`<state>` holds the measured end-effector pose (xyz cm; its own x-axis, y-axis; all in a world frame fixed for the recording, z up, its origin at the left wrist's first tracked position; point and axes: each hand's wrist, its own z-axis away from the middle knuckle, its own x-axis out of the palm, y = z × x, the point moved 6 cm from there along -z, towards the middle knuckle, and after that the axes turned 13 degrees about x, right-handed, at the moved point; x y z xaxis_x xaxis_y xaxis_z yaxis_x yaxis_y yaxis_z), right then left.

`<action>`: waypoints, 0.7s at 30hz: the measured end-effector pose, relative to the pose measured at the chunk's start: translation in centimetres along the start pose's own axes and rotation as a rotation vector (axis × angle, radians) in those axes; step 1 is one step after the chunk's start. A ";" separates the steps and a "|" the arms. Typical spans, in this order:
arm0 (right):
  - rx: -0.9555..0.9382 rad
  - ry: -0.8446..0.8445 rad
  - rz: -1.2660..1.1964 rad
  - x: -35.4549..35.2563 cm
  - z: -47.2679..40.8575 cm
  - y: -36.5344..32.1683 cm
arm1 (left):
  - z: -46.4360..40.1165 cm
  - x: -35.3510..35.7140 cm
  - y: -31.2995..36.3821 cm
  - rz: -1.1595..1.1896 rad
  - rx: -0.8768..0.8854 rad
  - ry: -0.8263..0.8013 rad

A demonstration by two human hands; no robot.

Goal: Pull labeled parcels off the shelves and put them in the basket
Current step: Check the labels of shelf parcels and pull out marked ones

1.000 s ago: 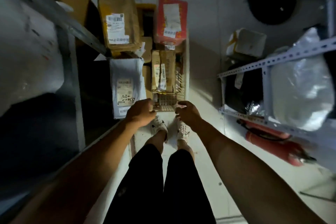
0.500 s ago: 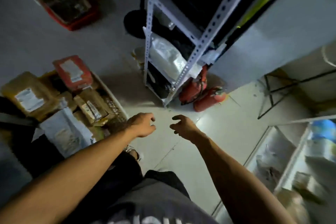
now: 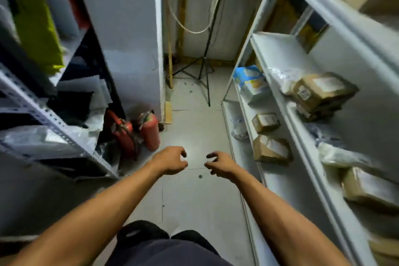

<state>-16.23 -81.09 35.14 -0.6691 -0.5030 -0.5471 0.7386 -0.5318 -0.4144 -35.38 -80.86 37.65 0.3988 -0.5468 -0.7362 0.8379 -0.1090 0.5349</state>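
My left hand [image 3: 169, 161] and my right hand [image 3: 220, 163] hang out in front of me over the floor, fingers loosely curled, holding nothing. White shelves [image 3: 278, 101] run along the right. On them lie labeled brown parcels: one low [image 3: 271, 150], a small one behind it [image 3: 265, 122], a stack higher up [image 3: 319, 95] and one near the right edge [image 3: 367, 188]. A blue and white package [image 3: 251, 81] sits at the far end. The basket is out of view.
Two red fire extinguishers [image 3: 138, 130] stand on the floor at the left by a metal rack [image 3: 49, 119] holding bags. A black tripod [image 3: 204, 71] stands at the far end of the narrow aisle. A grey wall panel [image 3: 129, 39] is ahead left.
The view has swung from the basket of parcels on the floor round to the aisle and the white shelves. Both hands have let go of the basket and now hang empty.
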 end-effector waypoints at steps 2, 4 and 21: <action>0.007 0.081 -0.095 -3.9 0.3 1.4 | -3.1 -1.6 4.6 -0.041 0.102 -0.006; 0.000 0.171 -0.200 -8.1 1.2 2.3 | -6.2 -3.3 9.4 -0.081 0.213 0.007; -0.278 0.982 -0.670 -45.4 7.0 -2.9 | -26.5 -24.7 44.0 0.198 1.011 0.356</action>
<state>11.48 -61.47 66.27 -0.6662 0.6076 -0.4325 0.3442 -0.2640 -0.9010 1.52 -50.12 68.36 0.7141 -0.3761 -0.5905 0.1179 -0.7668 0.6310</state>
